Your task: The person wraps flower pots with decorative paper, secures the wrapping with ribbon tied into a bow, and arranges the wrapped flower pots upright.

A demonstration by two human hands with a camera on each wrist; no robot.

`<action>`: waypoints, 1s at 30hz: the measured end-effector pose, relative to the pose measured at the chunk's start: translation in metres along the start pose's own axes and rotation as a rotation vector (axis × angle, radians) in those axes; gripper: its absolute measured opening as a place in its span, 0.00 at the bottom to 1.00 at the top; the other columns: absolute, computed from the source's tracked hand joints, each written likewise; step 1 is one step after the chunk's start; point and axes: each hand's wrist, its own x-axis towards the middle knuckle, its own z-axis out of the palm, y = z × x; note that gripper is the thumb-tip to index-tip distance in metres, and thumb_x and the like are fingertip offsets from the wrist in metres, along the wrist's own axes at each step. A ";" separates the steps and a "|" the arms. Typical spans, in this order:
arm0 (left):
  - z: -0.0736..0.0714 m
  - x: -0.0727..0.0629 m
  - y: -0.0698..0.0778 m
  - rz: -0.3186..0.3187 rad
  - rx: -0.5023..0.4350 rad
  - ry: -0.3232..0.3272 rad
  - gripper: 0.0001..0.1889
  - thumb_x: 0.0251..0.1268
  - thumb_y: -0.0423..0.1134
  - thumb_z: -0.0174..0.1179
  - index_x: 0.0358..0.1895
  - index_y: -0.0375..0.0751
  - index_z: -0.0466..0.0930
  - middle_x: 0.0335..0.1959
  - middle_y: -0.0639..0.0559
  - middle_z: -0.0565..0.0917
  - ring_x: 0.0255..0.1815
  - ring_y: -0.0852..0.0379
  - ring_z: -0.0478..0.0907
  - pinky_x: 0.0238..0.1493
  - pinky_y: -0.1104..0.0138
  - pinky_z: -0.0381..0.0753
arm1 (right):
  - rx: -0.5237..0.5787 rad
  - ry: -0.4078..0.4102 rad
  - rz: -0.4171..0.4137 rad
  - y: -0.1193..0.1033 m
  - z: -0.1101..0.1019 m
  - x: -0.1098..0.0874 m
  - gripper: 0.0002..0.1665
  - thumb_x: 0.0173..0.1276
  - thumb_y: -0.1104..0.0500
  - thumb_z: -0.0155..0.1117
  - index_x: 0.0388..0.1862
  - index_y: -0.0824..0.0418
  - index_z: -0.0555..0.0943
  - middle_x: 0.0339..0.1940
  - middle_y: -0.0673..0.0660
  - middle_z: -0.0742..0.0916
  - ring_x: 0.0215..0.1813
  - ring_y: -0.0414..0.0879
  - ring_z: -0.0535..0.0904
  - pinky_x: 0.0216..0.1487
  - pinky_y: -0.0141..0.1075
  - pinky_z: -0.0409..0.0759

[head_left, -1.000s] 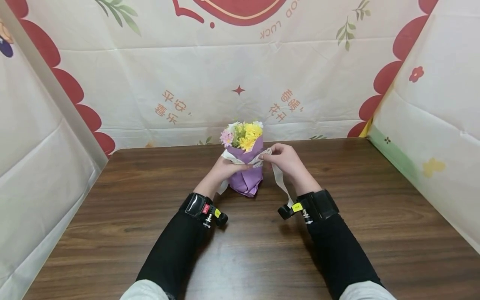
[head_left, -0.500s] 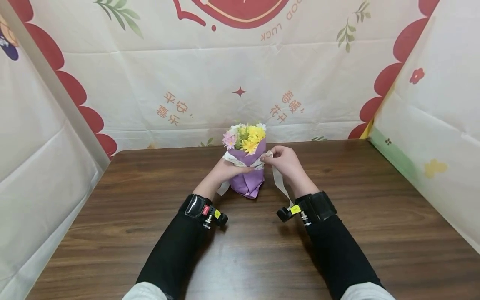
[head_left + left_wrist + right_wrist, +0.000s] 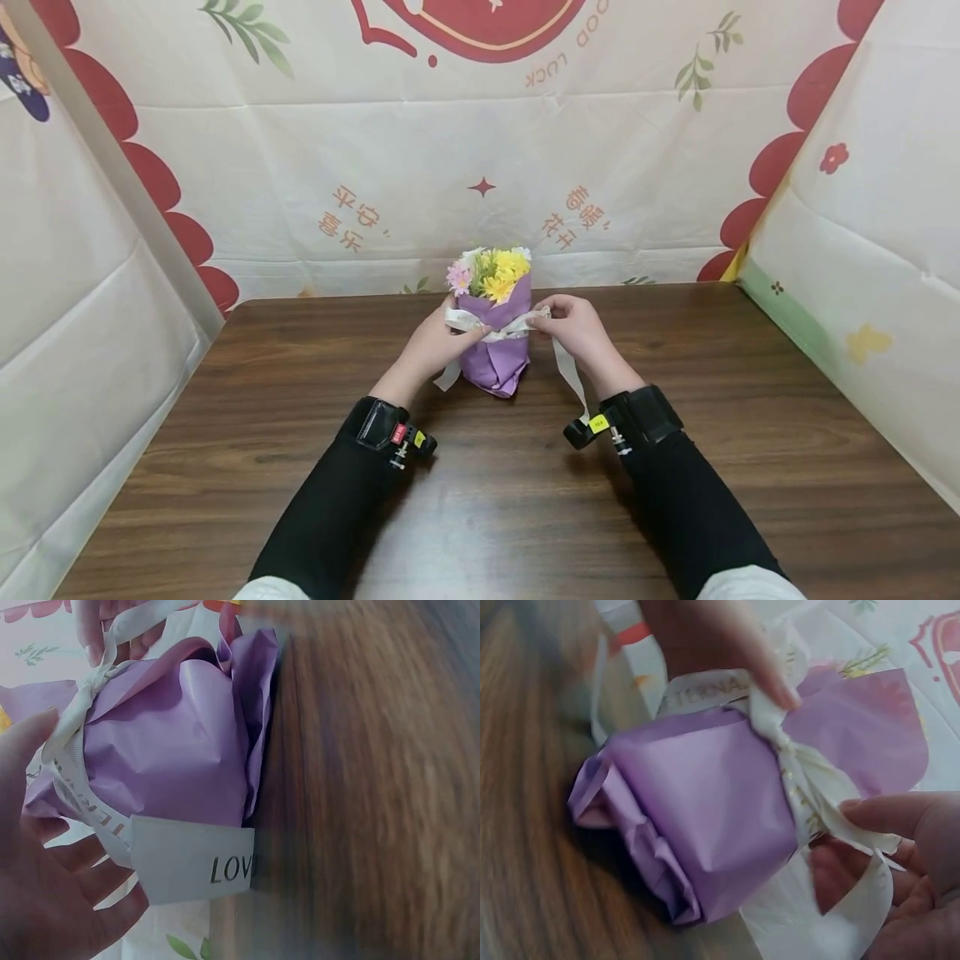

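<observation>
A small bouquet [image 3: 495,367] in purple wrapping, with yellow, pink and white flowers [image 3: 504,273], stands near the back of the table. A white printed ribbon [image 3: 517,325] circles its middle and is knotted at the front. My left hand [image 3: 432,343] holds the bouquet's left side, thumb over the ribbon by the knot; in the left wrist view its fingers [image 3: 112,877] spread beside the wrapping. My right hand [image 3: 576,327] pinches the ribbon just right of the knot. One ribbon tail [image 3: 862,900] hangs by the right hand; the other, lettered tail [image 3: 191,859] hangs at the left.
The dark wood table [image 3: 480,500] extends in front of the bouquet. A white printed cloth [image 3: 450,142] rises close behind the table's back edge, and cloth walls [image 3: 877,275] stand on both sides. Both wrists wear black straps with small cameras [image 3: 581,432].
My left hand has shifted slightly left, its thumb drawing back across the bouquet and uncovering more of the ribbon. The right hand keeps its pinch, a little further right.
</observation>
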 end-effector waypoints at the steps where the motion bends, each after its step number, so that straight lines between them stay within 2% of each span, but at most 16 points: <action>1: -0.001 0.000 0.001 -0.014 0.053 0.001 0.43 0.62 0.59 0.60 0.75 0.43 0.56 0.65 0.45 0.74 0.63 0.49 0.72 0.60 0.55 0.72 | -0.017 -0.003 -0.007 0.000 -0.001 0.000 0.11 0.65 0.60 0.68 0.38 0.69 0.81 0.30 0.55 0.85 0.31 0.45 0.80 0.35 0.36 0.80; 4: -0.004 -0.002 0.003 -0.064 0.186 -0.009 0.46 0.62 0.65 0.55 0.77 0.42 0.51 0.68 0.42 0.70 0.64 0.45 0.71 0.61 0.53 0.72 | -0.065 -0.005 -0.030 0.001 -0.002 -0.001 0.13 0.65 0.56 0.68 0.36 0.68 0.82 0.31 0.55 0.84 0.32 0.45 0.76 0.33 0.36 0.77; 6: -0.005 -0.002 0.003 -0.096 0.249 -0.016 0.48 0.62 0.68 0.52 0.76 0.39 0.52 0.66 0.39 0.72 0.62 0.43 0.73 0.58 0.52 0.73 | -0.079 -0.005 -0.035 0.002 -0.003 -0.001 0.14 0.65 0.55 0.68 0.35 0.67 0.81 0.34 0.57 0.84 0.34 0.46 0.75 0.36 0.39 0.77; 10: -0.007 -0.005 0.003 -0.156 0.307 -0.030 0.43 0.62 0.70 0.50 0.67 0.36 0.61 0.53 0.37 0.81 0.50 0.43 0.80 0.48 0.53 0.77 | -0.069 -0.020 -0.038 0.004 -0.004 -0.001 0.14 0.65 0.55 0.68 0.34 0.67 0.80 0.47 0.59 0.85 0.43 0.47 0.76 0.41 0.42 0.78; 12: -0.007 -0.007 0.001 -0.165 0.317 -0.061 0.39 0.64 0.70 0.47 0.63 0.38 0.69 0.50 0.38 0.82 0.49 0.44 0.80 0.48 0.53 0.77 | -0.063 -0.030 -0.037 0.006 -0.004 -0.002 0.14 0.65 0.56 0.68 0.34 0.67 0.80 0.51 0.60 0.85 0.45 0.48 0.76 0.39 0.40 0.78; 16: -0.012 -0.009 -0.004 -0.132 0.339 -0.137 0.34 0.70 0.68 0.41 0.53 0.42 0.82 0.52 0.42 0.82 0.53 0.45 0.78 0.53 0.54 0.75 | -0.056 -0.036 -0.042 0.007 -0.005 -0.003 0.13 0.65 0.58 0.68 0.31 0.67 0.79 0.53 0.61 0.85 0.47 0.46 0.76 0.37 0.32 0.77; 18: -0.016 -0.010 -0.005 -0.104 0.340 -0.141 0.33 0.71 0.67 0.40 0.48 0.43 0.85 0.48 0.44 0.84 0.50 0.46 0.79 0.53 0.54 0.76 | -0.050 -0.033 -0.040 0.007 -0.005 -0.003 0.13 0.65 0.58 0.68 0.30 0.67 0.78 0.52 0.61 0.85 0.40 0.43 0.76 0.32 0.30 0.75; 21: -0.026 -0.012 -0.005 -0.069 0.343 -0.093 0.30 0.72 0.65 0.41 0.39 0.43 0.83 0.37 0.48 0.84 0.42 0.49 0.79 0.48 0.55 0.76 | -0.036 -0.028 -0.037 0.007 -0.004 -0.004 0.13 0.64 0.56 0.69 0.29 0.65 0.78 0.50 0.60 0.86 0.28 0.39 0.72 0.25 0.30 0.70; 23: -0.033 -0.013 -0.004 -0.045 0.358 -0.064 0.27 0.72 0.64 0.44 0.39 0.46 0.82 0.32 0.52 0.83 0.37 0.52 0.80 0.45 0.56 0.76 | -0.037 -0.028 -0.032 0.007 -0.004 -0.005 0.14 0.64 0.55 0.70 0.28 0.65 0.78 0.48 0.59 0.87 0.22 0.39 0.67 0.21 0.31 0.67; 26: -0.043 -0.016 -0.002 -0.008 0.409 -0.065 0.26 0.70 0.66 0.47 0.33 0.46 0.78 0.24 0.54 0.79 0.29 0.55 0.78 0.38 0.57 0.75 | -0.041 -0.022 -0.033 0.007 -0.003 -0.006 0.14 0.63 0.55 0.70 0.27 0.64 0.78 0.44 0.58 0.88 0.18 0.37 0.65 0.19 0.31 0.66; 28: -0.049 -0.018 -0.003 0.008 0.432 -0.079 0.25 0.68 0.66 0.48 0.31 0.47 0.77 0.23 0.55 0.76 0.27 0.55 0.76 0.34 0.58 0.73 | -0.043 -0.019 -0.032 0.007 -0.003 -0.006 0.15 0.63 0.55 0.70 0.26 0.64 0.77 0.43 0.57 0.88 0.18 0.37 0.65 0.18 0.31 0.66; 30: -0.056 -0.021 -0.005 0.002 0.448 -0.079 0.26 0.68 0.66 0.48 0.31 0.47 0.78 0.25 0.55 0.77 0.29 0.54 0.75 0.33 0.59 0.72 | -0.044 -0.012 -0.034 0.007 -0.003 -0.006 0.14 0.64 0.56 0.70 0.26 0.64 0.77 0.40 0.55 0.88 0.18 0.38 0.65 0.18 0.31 0.66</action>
